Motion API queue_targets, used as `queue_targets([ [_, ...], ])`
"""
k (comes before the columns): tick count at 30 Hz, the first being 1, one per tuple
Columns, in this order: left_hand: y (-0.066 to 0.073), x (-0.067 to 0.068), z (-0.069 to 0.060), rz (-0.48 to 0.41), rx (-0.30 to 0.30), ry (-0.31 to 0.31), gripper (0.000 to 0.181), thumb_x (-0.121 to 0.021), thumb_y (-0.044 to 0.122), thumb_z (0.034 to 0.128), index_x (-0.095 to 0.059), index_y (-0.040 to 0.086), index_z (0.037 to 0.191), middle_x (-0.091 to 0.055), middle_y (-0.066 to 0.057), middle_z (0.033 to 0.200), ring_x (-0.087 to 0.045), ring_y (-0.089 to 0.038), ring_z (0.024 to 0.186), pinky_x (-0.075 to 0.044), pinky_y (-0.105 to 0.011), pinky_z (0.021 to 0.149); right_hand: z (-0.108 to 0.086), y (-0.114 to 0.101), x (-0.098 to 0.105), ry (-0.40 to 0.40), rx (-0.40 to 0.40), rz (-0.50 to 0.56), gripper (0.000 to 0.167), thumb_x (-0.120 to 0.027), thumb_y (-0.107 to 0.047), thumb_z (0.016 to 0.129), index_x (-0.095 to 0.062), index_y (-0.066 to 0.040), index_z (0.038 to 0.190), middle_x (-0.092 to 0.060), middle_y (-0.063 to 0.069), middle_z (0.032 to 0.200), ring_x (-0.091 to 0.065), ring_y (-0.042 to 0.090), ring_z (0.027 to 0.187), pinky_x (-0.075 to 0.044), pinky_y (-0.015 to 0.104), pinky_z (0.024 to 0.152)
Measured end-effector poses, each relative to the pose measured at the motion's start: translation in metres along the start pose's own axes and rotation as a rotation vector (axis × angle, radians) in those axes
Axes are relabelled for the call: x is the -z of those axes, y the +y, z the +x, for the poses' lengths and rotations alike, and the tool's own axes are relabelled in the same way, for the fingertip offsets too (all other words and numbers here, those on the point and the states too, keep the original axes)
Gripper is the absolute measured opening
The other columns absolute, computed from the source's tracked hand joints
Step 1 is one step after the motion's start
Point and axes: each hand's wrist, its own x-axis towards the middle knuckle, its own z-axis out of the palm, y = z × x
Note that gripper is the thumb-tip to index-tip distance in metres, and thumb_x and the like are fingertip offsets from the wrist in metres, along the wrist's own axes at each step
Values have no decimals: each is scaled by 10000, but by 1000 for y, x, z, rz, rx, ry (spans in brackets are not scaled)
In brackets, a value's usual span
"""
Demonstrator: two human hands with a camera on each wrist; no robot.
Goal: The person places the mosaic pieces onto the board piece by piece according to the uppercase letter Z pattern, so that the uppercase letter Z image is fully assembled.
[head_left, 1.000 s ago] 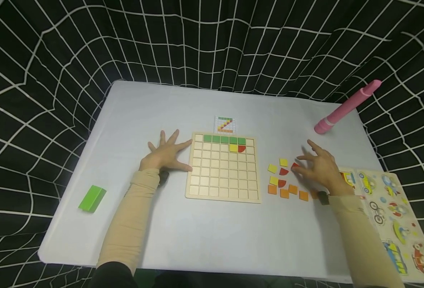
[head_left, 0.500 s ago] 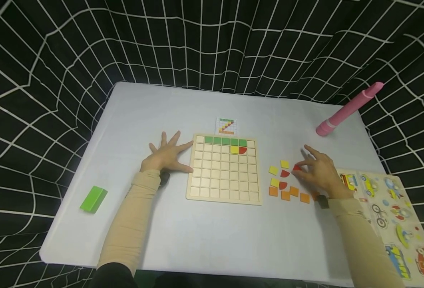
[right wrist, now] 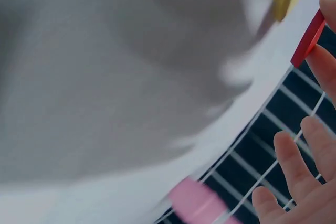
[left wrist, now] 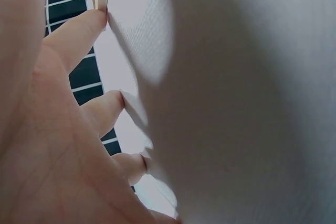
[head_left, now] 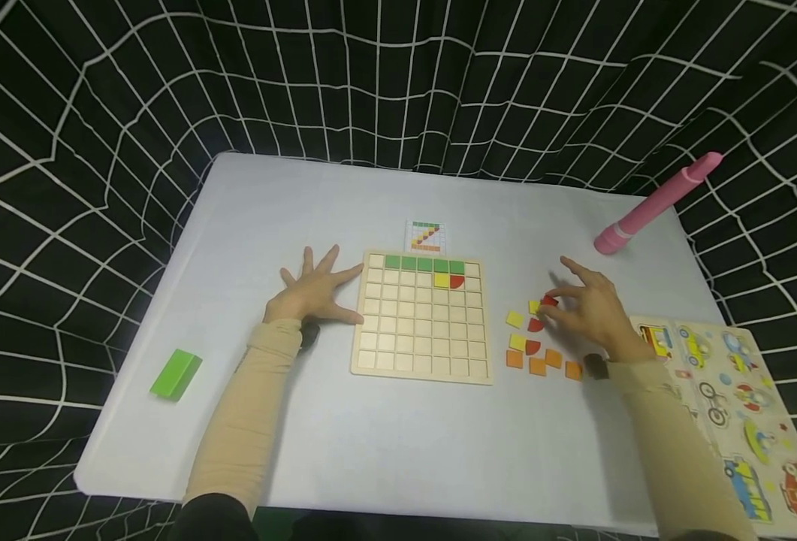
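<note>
My left hand [head_left: 308, 295] lies with fingers spread on the table; its index finger and thumb touch the left edge of a wooden grid board [head_left: 405, 330]. Along the board's top row sit several green squares [head_left: 424, 264]. Beneath them are a yellow square [head_left: 442, 280] and a red quarter-circle [head_left: 457, 282]. Over the loose tiles, my right hand [head_left: 594, 312] pinches a red quarter-circle tile [right wrist: 308, 38] between thumb and index finger, lifted off the table in the right wrist view. Loose yellow squares [head_left: 515, 320], red quarter-circles [head_left: 532, 348] and orange squares [head_left: 537, 367] lie close by.
A small pattern card [head_left: 426, 237] lies behind the board. A green block [head_left: 176, 374] rests at the left. At the right are a pink cylinder [head_left: 655, 203] and picture puzzle boards [head_left: 729, 406]. Netted black cloth [head_left: 371, 83] surrounds the table.
My right hand has picked up the red quarter-circle tile and moved it slightly left and away from me. The left hand stays at the board's edge.
</note>
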Motion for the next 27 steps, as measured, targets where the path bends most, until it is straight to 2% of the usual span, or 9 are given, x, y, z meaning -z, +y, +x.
queue_targets([
  [7,-1,0,1,-1,-2,7,1068,-800,653,774,-233,384,1638,149,-94,1759,274,-540,1533,124,-896,1078,28,-35,-9,15,127,-17,353,-860,-301,817,-807,-22,1027,-434,222,1612,-404,485,1442,-275,682,1216],
  [19,-1,0,2,-9,-3,9,1069,-805,647,773,-233,386,1637,147,-90,1759,279,-539,1531,130,-890,1082,69,-98,-32,-48,323,-22,394,-837,-370,839,-813,-36,1049,-540,177,1545,-464,403,1439,-295,613,1242],
  [27,-1,0,1,1,2,2,1070,-801,657,772,-226,398,1637,153,-82,1760,275,-537,1534,111,-898,1083,78,-122,-44,-92,368,-10,277,-816,-361,846,-828,-113,969,-550,157,1539,-473,385,1433,-270,606,1262],
])
